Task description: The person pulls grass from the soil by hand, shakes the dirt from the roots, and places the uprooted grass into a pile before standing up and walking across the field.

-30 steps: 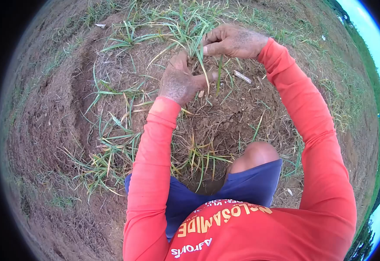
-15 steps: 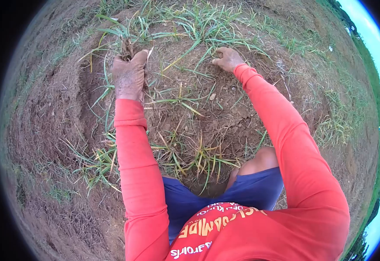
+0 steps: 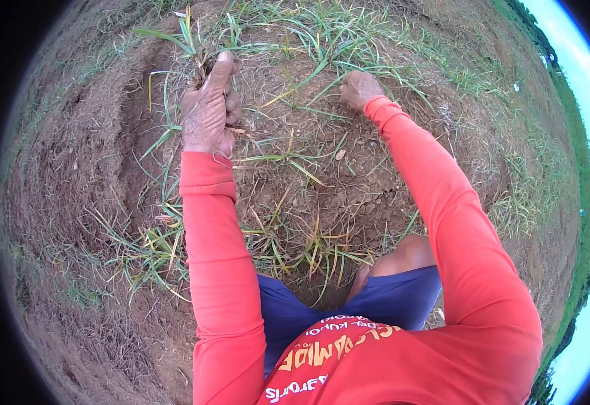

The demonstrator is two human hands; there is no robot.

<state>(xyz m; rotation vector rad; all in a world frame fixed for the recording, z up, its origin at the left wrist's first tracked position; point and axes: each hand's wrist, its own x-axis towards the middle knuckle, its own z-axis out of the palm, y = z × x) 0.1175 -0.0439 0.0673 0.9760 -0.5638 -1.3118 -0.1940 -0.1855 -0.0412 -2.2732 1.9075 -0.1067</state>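
My left hand (image 3: 210, 108) is closed around a tuft of grassy leaves (image 3: 188, 40), with the thumb pressed along the top. Brown, dry-looking stem bases show above the fist, and green and yellow blades stick out at the far end. My right hand (image 3: 361, 90) is low at the soil with its fingers curled in. Long green blades of a grassy clump (image 3: 329, 44) lie just beyond and beside it. What its fingertips pinch, if anything, is hidden.
Brown soil (image 3: 369, 179) with dry stalks spreads between my arms. Small grassy plants (image 3: 291, 156) grow between the hands, and yellowing clumps (image 3: 318, 243) stand close to my knee (image 3: 410, 253). Another green clump (image 3: 156, 246) grows left of my left forearm.
My left hand has turned, its thumb now pointing farther forward, and the held tuft has shifted with it. My right hand has moved slightly right, its fingers curled more tightly.
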